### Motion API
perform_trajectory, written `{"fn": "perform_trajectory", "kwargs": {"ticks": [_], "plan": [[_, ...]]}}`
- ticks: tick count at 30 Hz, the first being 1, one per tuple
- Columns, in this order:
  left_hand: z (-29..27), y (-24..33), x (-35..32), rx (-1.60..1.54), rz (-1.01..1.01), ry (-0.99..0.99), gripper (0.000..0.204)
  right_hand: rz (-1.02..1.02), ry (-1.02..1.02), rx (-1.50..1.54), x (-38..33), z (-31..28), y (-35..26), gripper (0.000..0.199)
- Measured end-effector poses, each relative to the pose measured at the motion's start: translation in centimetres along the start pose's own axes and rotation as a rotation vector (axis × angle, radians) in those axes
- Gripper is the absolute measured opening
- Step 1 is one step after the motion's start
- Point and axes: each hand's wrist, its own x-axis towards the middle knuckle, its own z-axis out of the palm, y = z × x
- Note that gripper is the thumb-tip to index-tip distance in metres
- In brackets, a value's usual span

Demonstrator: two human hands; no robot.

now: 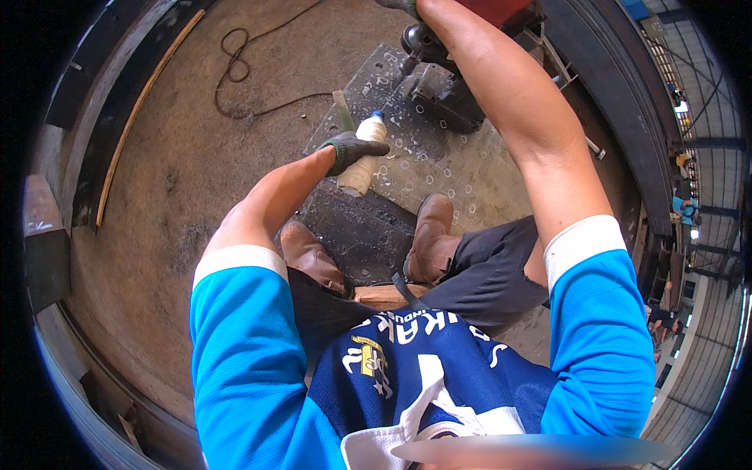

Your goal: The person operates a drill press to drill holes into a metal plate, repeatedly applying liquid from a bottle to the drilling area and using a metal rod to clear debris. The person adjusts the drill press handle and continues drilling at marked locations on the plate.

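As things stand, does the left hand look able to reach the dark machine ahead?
Probably yes: only spotted surface shows between the left hand and the machine, though that hand holds a pale bottle.

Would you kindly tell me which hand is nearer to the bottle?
Left. The left hand is closed around the bottle; the right hand is well apart from it, partly cut off at the top edge.

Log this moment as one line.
left hand: gripping bottle | right hand: near machine, mostly cut off, grip unclear | plate: below, white rings
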Motion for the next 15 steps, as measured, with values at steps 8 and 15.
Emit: {"fn": "perform_trajectory", "kwargs": {"ticks": [8,15], "plan": [[-0.8,-0.4,-0.3,0.053,-0.002,0.055,0.065,0.076,-0.006,0.007,-0.8,-0.7,-1.6,0.037],[-1.6,-0.6,-0.6,0.063,-0.018,0.033,0.064,0.064,0.034,0.072,-0.3,-0.3,-2.5,0.038]]}}
